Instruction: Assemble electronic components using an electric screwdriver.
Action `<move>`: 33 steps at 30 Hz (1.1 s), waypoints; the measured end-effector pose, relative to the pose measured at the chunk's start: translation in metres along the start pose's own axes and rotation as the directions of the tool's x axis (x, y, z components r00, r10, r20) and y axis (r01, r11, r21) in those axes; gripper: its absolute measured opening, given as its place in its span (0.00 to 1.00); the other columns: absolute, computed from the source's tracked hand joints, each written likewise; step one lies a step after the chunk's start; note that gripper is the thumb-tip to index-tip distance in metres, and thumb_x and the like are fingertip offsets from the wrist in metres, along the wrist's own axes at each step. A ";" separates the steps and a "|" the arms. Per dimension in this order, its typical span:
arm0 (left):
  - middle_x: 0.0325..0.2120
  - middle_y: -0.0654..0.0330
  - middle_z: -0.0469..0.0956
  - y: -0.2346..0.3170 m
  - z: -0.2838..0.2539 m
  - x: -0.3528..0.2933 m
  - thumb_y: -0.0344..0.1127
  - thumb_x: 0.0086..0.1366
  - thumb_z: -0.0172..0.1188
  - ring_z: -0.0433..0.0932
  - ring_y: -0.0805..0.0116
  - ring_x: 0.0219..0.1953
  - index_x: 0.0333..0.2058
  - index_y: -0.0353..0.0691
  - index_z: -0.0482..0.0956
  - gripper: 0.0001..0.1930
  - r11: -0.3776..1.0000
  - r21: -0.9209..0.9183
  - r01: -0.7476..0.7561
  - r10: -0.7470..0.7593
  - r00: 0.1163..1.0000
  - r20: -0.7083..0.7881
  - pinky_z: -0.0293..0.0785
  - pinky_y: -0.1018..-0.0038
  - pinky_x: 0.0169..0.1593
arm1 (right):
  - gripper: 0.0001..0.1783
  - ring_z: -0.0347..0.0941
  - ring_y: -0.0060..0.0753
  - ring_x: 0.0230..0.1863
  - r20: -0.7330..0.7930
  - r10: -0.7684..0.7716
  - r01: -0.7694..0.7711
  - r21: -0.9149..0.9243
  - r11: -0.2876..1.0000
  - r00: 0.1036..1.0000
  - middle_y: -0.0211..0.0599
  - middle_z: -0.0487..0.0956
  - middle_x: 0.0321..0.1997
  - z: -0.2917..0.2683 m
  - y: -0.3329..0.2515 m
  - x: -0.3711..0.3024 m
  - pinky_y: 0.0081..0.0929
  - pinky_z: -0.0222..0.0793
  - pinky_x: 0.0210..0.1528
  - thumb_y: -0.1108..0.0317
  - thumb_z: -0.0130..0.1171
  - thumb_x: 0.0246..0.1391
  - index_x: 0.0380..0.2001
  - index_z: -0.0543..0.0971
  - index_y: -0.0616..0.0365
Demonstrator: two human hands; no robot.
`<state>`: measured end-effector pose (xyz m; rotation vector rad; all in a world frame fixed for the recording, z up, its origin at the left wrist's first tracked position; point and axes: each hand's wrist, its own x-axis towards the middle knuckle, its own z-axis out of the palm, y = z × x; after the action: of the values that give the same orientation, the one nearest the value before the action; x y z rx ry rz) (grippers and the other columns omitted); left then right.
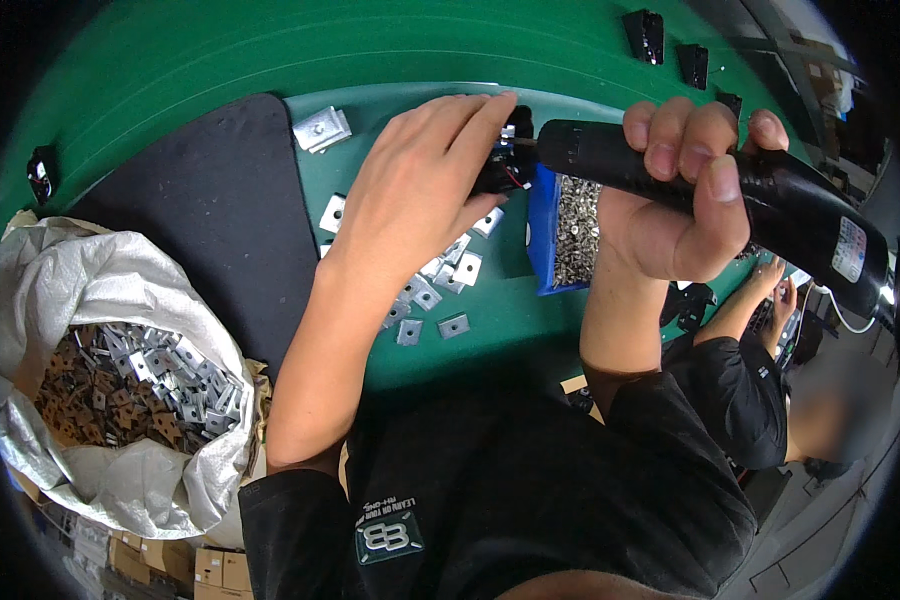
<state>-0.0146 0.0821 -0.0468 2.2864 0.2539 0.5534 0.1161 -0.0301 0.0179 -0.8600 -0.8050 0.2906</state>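
My right hand (685, 190) is wrapped round a black power screwdriver (600, 155), held nearly level, its tip pointing left. The tip meets a small black part (494, 178) with a red wire, which my left hand (415, 185) grips from its left side. My left fingers and palm hide much of this part. Under and around the left hand, several square metal plates (467, 268) with centre holes lie loose on the green mat. A blue bin (542, 230) of small screws (576, 225) stands just below the screwdriver.
An open white woven sack (170, 490) full of metal plates (185, 375) stands at the left, beside a dark mat (210, 200). More black parts (645, 37) sit along the far green belt (420, 40). A co-worker's arm (735, 310) reaches in at the right.
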 end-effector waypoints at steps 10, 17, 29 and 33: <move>0.52 0.53 0.76 -0.003 0.000 0.002 0.35 0.43 0.74 0.74 0.52 0.55 0.60 0.43 0.70 0.41 0.998 -0.062 0.027 -0.027 1.000 -0.005 0.69 0.60 0.58 | 0.27 0.69 0.31 0.26 -0.028 0.043 -0.044 -0.035 0.998 0.999 0.33 0.71 0.27 -0.001 0.003 0.000 0.37 0.70 0.37 0.73 0.57 0.51 0.55 0.64 0.50; 0.50 0.53 0.77 -0.004 0.001 0.003 0.35 0.42 0.73 0.74 0.51 0.54 0.59 0.44 0.72 0.40 0.996 -0.077 0.033 -0.035 0.999 -0.018 0.69 0.60 0.57 | 0.25 0.69 0.30 0.26 0.025 0.024 -0.024 -0.029 0.999 0.999 0.32 0.70 0.27 0.001 0.006 -0.001 0.36 0.70 0.36 0.76 0.59 0.50 0.50 0.63 0.50; 0.48 0.51 0.78 -0.004 0.001 0.007 0.34 0.41 0.74 0.76 0.49 0.51 0.57 0.42 0.75 0.38 0.995 -0.090 0.036 -0.038 0.999 -0.023 0.71 0.61 0.56 | 0.23 0.67 0.26 0.25 0.243 -0.029 0.026 0.017 1.000 0.970 0.32 0.70 0.26 0.000 0.014 0.000 0.31 0.72 0.33 0.84 0.58 0.49 0.43 0.61 0.52; 0.49 0.50 0.78 -0.003 0.000 0.008 0.33 0.42 0.74 0.76 0.49 0.51 0.57 0.42 0.75 0.38 0.997 -0.071 0.042 -0.043 0.999 -0.018 0.72 0.61 0.57 | 0.28 0.71 0.30 0.25 0.249 -0.066 0.105 -0.149 0.983 0.966 0.33 0.71 0.25 -0.004 0.015 0.001 0.31 0.74 0.31 0.84 0.60 0.48 0.50 0.62 0.56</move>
<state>-0.0072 0.0870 -0.0464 2.2031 0.2877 0.5545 0.1212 -0.0219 0.0052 -0.9499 -1.1040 0.2598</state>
